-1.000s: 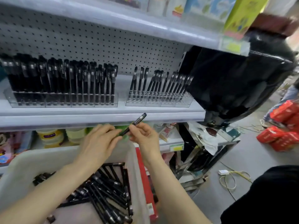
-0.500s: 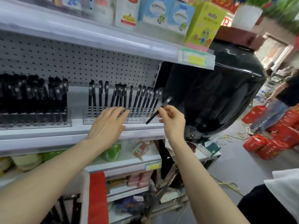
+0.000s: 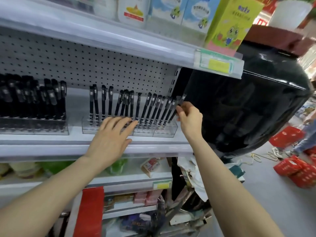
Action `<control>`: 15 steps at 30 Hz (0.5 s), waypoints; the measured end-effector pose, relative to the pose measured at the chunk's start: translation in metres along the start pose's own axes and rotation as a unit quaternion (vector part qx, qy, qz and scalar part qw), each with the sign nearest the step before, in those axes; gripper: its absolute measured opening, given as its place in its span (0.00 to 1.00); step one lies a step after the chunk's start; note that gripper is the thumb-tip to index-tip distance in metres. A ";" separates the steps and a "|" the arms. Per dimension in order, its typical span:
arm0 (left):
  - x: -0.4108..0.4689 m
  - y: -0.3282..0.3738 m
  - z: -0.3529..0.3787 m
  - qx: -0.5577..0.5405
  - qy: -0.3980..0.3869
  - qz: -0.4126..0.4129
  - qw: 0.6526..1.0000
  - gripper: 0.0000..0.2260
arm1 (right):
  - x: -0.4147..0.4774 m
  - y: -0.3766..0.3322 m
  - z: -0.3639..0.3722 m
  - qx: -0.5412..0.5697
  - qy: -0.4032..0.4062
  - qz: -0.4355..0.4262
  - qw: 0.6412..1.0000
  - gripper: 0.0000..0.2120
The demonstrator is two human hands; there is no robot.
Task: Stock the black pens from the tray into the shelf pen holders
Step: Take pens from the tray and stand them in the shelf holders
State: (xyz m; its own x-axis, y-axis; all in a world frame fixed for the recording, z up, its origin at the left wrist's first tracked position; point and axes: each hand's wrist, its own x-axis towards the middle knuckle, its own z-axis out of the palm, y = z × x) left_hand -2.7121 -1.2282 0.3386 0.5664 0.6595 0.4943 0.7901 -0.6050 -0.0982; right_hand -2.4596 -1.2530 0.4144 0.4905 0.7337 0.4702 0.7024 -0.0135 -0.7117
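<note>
A clear pen holder [image 3: 164,132] stands on the white shelf [image 3: 51,147], with several black pens leaning in it. My right hand [image 3: 189,118] pinches one black pen [image 3: 179,104] at the holder's right end, the pen slanted with its cap up. My left hand [image 3: 111,139] lies with straight fingers against the holder's front, fingertips touching the pens in the middle. Further left, a second clear holder [image 3: 34,129] is packed with black pens. The tray is out of view.
A large black glossy object [image 3: 239,108] stands right of the shelf end. An upper shelf [image 3: 119,41] with boxes overhangs the pens. Lower shelves hold packets and a red box [image 3: 90,211]. Red cartons [image 3: 299,170] and a person's legs are on the floor at right.
The view rose from the tray to the shelf. My right hand carried the pen up and right to the holder's right end. My left hand left the pen and came against the holder.
</note>
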 end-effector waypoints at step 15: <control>0.000 0.002 -0.008 -0.007 -0.033 -0.005 0.999 0.28 | -0.006 0.007 0.011 -0.036 -0.050 0.024 0.998 0.11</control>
State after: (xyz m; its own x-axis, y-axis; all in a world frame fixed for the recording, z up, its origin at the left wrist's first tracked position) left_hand -2.7119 -1.2325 0.3451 0.5736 0.6932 0.4364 0.7925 -0.6044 -0.0816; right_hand -2.4629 -1.2499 0.4011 0.4738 0.7947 0.3794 0.7160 -0.0969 -0.6913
